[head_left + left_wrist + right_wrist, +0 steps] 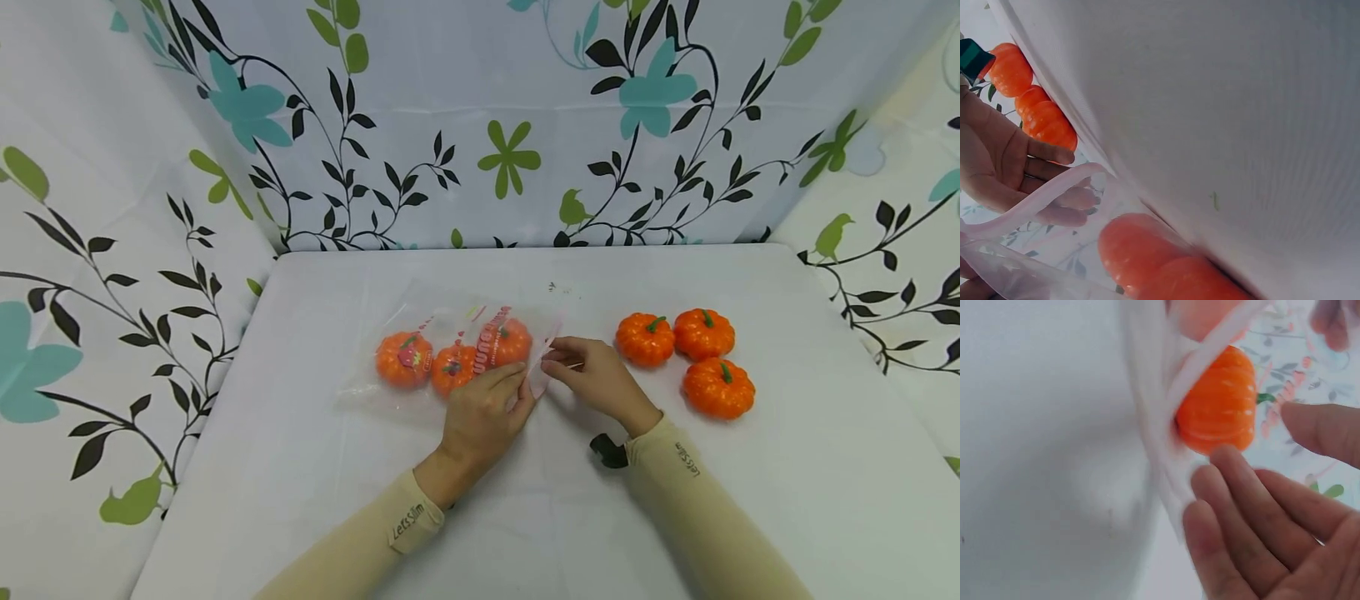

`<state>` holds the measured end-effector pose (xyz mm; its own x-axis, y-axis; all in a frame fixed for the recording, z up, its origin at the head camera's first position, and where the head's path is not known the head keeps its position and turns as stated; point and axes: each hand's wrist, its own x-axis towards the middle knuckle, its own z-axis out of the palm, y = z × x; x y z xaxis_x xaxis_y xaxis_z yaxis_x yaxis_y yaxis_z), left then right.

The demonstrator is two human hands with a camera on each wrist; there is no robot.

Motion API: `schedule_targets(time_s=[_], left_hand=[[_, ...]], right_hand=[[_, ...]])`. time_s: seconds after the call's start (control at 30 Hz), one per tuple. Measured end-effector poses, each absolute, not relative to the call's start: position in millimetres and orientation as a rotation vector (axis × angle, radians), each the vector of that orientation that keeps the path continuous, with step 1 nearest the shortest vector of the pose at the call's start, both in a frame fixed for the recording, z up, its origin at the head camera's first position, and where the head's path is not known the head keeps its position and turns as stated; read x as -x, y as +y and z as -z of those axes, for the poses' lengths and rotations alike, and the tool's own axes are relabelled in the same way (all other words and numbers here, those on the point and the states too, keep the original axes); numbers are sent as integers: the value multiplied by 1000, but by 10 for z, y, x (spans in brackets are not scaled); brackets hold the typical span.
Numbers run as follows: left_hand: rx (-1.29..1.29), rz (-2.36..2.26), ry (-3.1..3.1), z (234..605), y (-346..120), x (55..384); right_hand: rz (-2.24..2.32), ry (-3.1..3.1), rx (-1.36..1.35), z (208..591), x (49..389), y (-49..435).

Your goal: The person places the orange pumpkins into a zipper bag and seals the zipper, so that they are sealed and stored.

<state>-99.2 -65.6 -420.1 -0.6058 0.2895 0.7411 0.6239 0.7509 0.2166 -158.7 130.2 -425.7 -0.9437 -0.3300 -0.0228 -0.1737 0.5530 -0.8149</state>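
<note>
Pinches the rim of the bag (457,321) in the left hand (487,417), with fingers curled on the film, likely to stop limp plastic from sagging shut. Holds the right hand (596,375) at the same mouth, with fingers apart and slightly bent, clamped on nothing, perhaps to spread the opening. Has the bag lying flat on the table (810,467), with mouth to the right, facing the loose pumpkins (719,388), probably for a short reach. Has three bagged pumpkins (403,360) inside, seemingly weighing the film down, partly covered by red print (492,340). Cannot tell whether touching the nearest one with a right fingertip or only just beside it.

Groups three loose pumpkins on the right, well apart from the bag. Puts the right hand between both groups, partly in the way. Shows a black piece (609,451) beside the right sleeve (705,492), with patterned cloth (450,125) behind the table.
</note>
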Motion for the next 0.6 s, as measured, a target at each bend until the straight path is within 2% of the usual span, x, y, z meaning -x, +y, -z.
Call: schedule_targets(time_s=[0.4,0.6], left_hand=[[699,613,-2218,4195,-649,994],[711,631,-2194,4194,-655,994]], right_hand=[[1457,2359,554,4272,1704,1167],[1460,2185,798,4243,1792,1069]])
